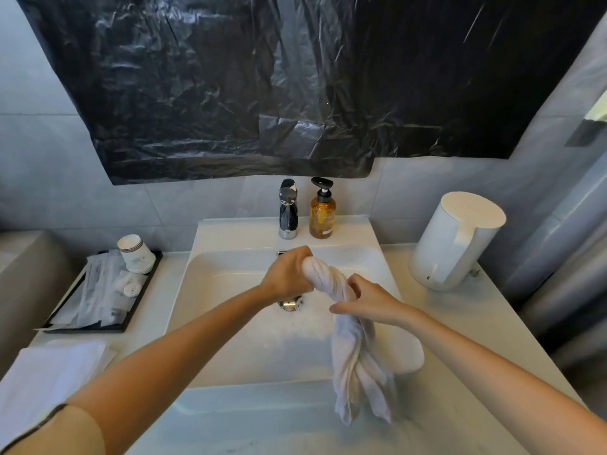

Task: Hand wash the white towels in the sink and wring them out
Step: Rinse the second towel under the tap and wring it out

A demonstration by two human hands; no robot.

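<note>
Centre: white rectangular ceramic basin (230,323), set in pale stone counter (466,326).
Rear ledge of basin: chrome metal tap (288,208); amber plastic pump bottle (322,215) just right of it.
Wall behind: black crinkled plastic sheet (295,77), above tap and bottle.
Left of basin: black rectangular tray (85,329) on counter; stack of white paper cups (136,254) at its far corner.
Near left: folded white towel (49,372) on counter, in front of tray.
Right of basin: white cylindrical lidded container (456,241) on counter, toward the back.
Basin floor: round metal drain (289,304), below left hand (289,274).
Over basin: twisted white cloth towel (354,349); far end gripped in left hand, middle gripped in right hand (371,302), loose end hanging at front right.
</note>
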